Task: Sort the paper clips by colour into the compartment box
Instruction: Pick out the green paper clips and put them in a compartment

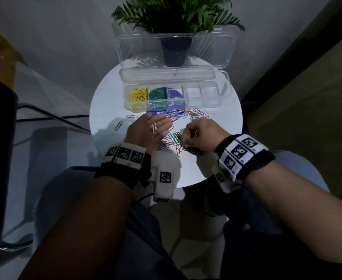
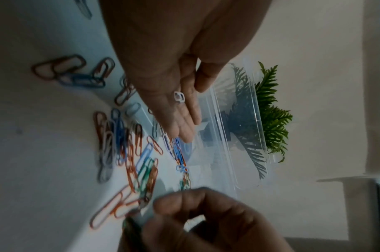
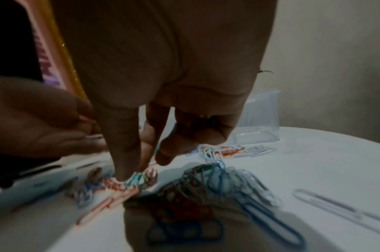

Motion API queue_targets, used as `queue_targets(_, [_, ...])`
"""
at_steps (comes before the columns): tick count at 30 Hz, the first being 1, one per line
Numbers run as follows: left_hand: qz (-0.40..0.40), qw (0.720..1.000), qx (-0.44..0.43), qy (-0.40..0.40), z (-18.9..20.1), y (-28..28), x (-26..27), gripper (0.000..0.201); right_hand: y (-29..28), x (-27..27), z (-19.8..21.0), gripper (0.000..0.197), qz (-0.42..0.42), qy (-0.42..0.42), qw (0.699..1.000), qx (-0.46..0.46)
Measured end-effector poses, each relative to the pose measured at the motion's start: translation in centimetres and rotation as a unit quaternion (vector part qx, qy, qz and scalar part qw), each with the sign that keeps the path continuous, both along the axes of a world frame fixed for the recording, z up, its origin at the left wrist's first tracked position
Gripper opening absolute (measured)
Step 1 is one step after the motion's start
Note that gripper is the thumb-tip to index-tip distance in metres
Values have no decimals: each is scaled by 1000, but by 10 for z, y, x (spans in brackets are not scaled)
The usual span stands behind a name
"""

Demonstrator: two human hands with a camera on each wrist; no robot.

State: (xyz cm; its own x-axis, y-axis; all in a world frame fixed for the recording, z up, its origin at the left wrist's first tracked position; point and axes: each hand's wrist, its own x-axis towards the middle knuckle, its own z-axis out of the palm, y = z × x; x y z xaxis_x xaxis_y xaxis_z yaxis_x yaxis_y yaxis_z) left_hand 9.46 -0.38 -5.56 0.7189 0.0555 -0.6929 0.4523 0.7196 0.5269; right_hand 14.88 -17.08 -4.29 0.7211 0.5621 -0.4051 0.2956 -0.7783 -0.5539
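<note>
A clear compartment box [image 1: 206, 96] stands open on the round white table [image 1: 216, 158]. Yellow clips [image 1: 138, 94] fill its leftmost compartment and green clips [image 1: 157, 94] the one beside it. A mixed pile of coloured clips [image 1: 186, 116] lies in front of the box. My left hand [image 1: 143, 130] lies palm up with its fingers straight, and a white clip [image 1: 154, 127] [image 2: 179, 97] rests on the palm. My right hand [image 1: 196, 134] reaches down into the pile, thumb and forefinger [image 3: 124, 170] pinching a clip [image 3: 137, 179] whose colour I cannot tell.
A potted plant [image 1: 176, 51] stands behind the box's raised lid [image 1: 125, 47]. Two loose clips [image 1: 119, 125] lie on the table left of my left hand. A blue printed card [image 1: 166, 112] lies under the box. The table edge is close to my wrists.
</note>
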Motion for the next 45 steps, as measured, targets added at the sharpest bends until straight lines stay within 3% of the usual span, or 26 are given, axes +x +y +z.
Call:
queue_targets(4, [-60,974,219,14,0,-1,2,40,-3,-2,-11,12,33,-7,997,-74])
queue_targets(6, [-71,936,345,-6,-5,1,3,35,-4,-2,-16,13,26,-31,997,-71])
queue_targets(8, [-34,900,433,-38,-8,3,0,34,-4,-2,-18,17,8,-68,996,-50])
queue_targets(11, [6,927,371,-59,-3,6,3,24,2,-1,-20,19,4,-70,997,-22])
queue_targets(13, [-51,933,349,-69,-1,7,6,13,7,0,-23,21,28,-64,997,-38])
queue_targets(17, [-192,818,539,-62,-8,-2,-4,24,10,7,-23,23,-28,-102,994,-17])
queue_targets(20, [-266,748,605,-68,-15,-11,-11,25,10,8,-22,19,-7,-102,995,-6])
queue_targets(22, [-313,683,655,-85,-20,-15,-9,28,9,5,-22,20,36,-90,994,-44])
queue_targets(25, [-363,587,716,-104,-25,-25,-6,32,4,7,-20,22,7,-84,995,-53])
queue_targets(28, [-376,525,755,-109,-27,-26,-2,31,0,8,-17,21,11,-81,995,-50])
queue_targets(38, [-408,433,800,-76,-28,-30,2,23,-2,9,-20,16,26,-80,995,-56])
queue_targets(41, [-407,427,803,-83,-29,-29,1,21,-6,12,-22,20,15,-55,996,-62])
queue_targets(45, [-387,450,801,-78,-27,-28,1,20,-18,18,-22,10,-77,-29,996,43])
